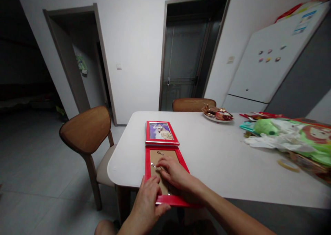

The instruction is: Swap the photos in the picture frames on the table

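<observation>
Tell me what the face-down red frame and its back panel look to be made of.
Red frame: glossy, probably plastic or lacquered wood, judging by bright highlights along its edge. Back panel: likely fibreboard or stiff card, with a flat, matte tan surface.

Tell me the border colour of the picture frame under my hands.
The border is red, seen best in the head view.
</observation>
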`<state>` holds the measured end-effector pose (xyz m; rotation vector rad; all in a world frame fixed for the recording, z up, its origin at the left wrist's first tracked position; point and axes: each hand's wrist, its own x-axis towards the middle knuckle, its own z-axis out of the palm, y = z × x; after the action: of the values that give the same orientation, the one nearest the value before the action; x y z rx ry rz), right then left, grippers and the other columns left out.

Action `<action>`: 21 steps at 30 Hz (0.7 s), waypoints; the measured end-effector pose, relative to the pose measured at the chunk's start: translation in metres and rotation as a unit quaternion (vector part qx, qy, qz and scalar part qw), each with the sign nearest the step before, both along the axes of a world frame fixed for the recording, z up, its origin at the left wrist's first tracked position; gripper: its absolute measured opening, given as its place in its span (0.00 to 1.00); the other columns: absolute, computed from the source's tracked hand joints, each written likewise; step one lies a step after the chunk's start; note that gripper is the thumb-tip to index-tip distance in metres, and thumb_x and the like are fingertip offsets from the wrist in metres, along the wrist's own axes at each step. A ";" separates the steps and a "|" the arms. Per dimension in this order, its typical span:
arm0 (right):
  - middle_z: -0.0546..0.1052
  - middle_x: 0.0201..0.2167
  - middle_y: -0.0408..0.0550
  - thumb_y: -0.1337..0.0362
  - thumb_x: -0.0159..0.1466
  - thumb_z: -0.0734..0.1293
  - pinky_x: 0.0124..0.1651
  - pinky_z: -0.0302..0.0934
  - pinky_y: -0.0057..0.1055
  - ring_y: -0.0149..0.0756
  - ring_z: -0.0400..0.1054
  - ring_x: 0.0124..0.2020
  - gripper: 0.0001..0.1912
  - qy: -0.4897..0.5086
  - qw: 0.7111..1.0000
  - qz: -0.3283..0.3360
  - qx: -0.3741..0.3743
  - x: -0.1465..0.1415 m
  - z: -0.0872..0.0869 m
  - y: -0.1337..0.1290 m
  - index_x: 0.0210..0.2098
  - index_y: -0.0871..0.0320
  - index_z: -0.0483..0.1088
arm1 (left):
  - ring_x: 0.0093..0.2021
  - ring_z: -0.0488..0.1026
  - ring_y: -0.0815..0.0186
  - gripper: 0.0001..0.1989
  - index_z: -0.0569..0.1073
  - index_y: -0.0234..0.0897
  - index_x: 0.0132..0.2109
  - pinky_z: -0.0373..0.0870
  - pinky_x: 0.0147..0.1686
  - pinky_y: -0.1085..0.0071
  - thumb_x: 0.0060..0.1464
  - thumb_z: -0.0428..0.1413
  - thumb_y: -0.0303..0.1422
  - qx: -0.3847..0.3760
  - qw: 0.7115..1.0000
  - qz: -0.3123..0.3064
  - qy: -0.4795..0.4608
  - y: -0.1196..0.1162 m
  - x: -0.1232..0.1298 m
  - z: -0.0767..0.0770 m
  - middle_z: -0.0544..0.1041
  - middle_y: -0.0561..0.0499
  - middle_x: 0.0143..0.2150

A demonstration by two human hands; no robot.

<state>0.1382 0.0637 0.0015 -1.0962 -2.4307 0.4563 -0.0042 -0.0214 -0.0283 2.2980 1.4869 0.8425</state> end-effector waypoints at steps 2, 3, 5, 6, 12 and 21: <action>0.68 0.43 0.48 0.69 0.51 0.61 0.49 0.51 0.34 0.37 0.59 0.46 0.13 -0.024 0.997 0.058 -0.041 0.017 0.006 -0.011 0.35 0.55 0.71 | 0.53 0.61 0.56 0.12 0.68 0.36 0.35 0.54 0.52 0.50 0.39 0.58 0.31 0.000 1.000 -0.003 -0.003 0.000 -0.001 -0.002 0.68 0.44 0.49; 0.66 0.46 0.48 0.70 0.49 0.62 0.51 0.50 0.35 0.38 0.57 0.48 0.14 -0.036 0.995 0.078 -0.058 0.024 0.008 -0.016 0.36 0.54 0.71 | 0.53 0.61 0.56 0.12 0.67 0.36 0.35 0.54 0.52 0.50 0.39 0.58 0.32 -0.001 1.000 -0.004 -0.005 -0.001 -0.001 -0.003 0.69 0.44 0.49; 0.63 0.50 0.47 0.69 0.48 0.64 0.53 0.45 0.38 0.40 0.54 0.51 0.15 -0.045 0.992 0.092 -0.077 0.032 0.010 -0.023 0.35 0.53 0.72 | 0.53 0.60 0.56 0.13 0.67 0.36 0.35 0.52 0.53 0.50 0.39 0.59 0.32 -0.001 1.000 -0.002 -0.006 0.000 -0.001 -0.004 0.69 0.43 0.49; 0.62 0.50 0.47 0.69 0.48 0.64 0.54 0.45 0.39 0.40 0.54 0.52 0.14 -0.042 0.992 0.089 -0.079 0.033 0.009 -0.025 0.34 0.53 0.72 | 0.53 0.60 0.56 0.13 0.66 0.36 0.34 0.51 0.53 0.49 0.39 0.59 0.33 -0.002 1.000 -0.002 -0.005 0.000 -0.001 -0.005 0.69 0.42 0.49; 0.67 0.45 0.47 0.67 0.52 0.62 0.49 0.51 0.33 0.36 0.57 0.48 0.07 0.009 0.998 0.038 -0.043 0.025 -0.002 -0.025 0.28 0.55 0.73 | 0.54 0.60 0.55 0.12 0.67 0.36 0.34 0.53 0.52 0.50 0.40 0.58 0.33 -0.003 1.000 0.002 0.013 -0.002 -0.001 -0.001 0.67 0.41 0.51; 0.69 0.38 0.50 0.68 0.48 0.63 0.44 0.54 0.31 0.37 0.61 0.40 0.21 0.010 0.992 -0.122 -0.030 0.023 -0.007 -0.017 0.43 0.58 0.67 | 0.55 0.57 0.53 0.23 0.64 0.33 0.46 0.52 0.53 0.50 0.40 0.58 0.32 -0.024 0.999 -0.001 -0.036 0.002 -0.004 -0.007 0.61 0.36 0.55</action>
<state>0.1614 0.0467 -0.0057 -1.3853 -2.2404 0.4597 -0.0081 -0.0199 -0.0356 2.2104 1.4573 0.8688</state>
